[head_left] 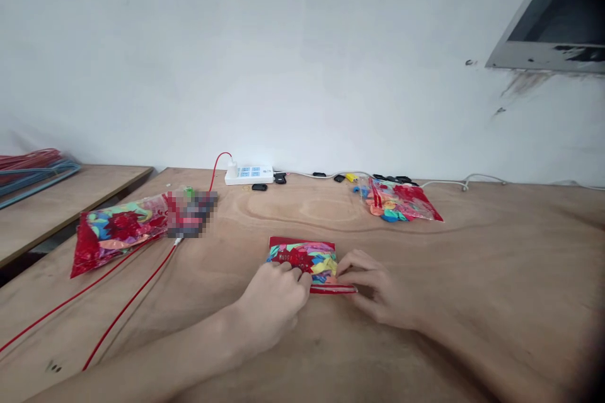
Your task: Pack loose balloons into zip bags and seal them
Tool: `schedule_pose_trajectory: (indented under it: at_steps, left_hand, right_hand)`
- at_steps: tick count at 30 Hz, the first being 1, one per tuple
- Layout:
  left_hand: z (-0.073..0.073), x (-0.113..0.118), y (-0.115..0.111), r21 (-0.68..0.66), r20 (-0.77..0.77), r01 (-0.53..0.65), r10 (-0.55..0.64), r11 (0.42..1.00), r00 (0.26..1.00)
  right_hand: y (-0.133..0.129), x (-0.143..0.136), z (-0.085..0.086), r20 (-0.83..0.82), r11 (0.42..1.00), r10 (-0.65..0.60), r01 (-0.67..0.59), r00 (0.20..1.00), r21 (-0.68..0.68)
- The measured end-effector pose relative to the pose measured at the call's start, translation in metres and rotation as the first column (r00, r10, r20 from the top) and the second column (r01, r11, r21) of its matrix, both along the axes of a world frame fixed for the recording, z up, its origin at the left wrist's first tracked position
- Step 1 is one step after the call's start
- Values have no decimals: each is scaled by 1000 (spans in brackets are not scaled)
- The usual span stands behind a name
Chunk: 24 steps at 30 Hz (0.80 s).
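In front of me lies a small red-edged plastic bag of colourful balloons (pixel 324 263), flat on the wooden table. Printed lettering on a red burst shows on its face. My left hand (pixel 278 293) presses on the bag's near left side with curled fingers, covering that corner. At the near right corner, my right hand (pixel 371 283) pinches the red edge strip between thumb and fingers. The strip along the near edge appears folded over.
Another balloon bag (pixel 125 227) lies at left beside a blurred-out patch and red cables (pixel 137 296). A third bag (pixel 401 200) lies at back right. A white power strip (pixel 249 174) and small black pieces (pixel 259 187) sit along the wall.
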<state>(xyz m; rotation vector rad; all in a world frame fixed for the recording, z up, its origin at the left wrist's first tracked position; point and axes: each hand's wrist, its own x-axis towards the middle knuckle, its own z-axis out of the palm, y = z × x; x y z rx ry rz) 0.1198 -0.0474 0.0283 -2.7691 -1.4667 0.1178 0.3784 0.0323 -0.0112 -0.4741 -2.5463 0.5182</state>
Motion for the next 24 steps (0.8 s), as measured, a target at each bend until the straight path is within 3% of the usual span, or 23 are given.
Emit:
schedule_pose_trajectory:
  at_steps: [4,11,16,19,24]
  left_hand:
    - [12,-16,-4,21,48,-8,7,1000,999]
    - [41,-38,-11,112,221,-53,27,992,975]
    - [71,-52,-6,125,345,-122,72,985,936]
    - [96,-69,-2,105,465,-152,86,983,881]
    - [122,-101,4,-20,536,-249,221,968,815]
  right_hand:
    - [-8,-5,6,-116,1000,18,-19,993,-8]
    - [-21,-27,33,-204,998,1,-13,979,-61]
    - [-25,-54,36,-212,992,-54,29,976,-119]
    - [-22,-79,45,-292,968,-158,90,943,-235]
    - [-1,-131,71,-251,845,-153,-5,956,-535]
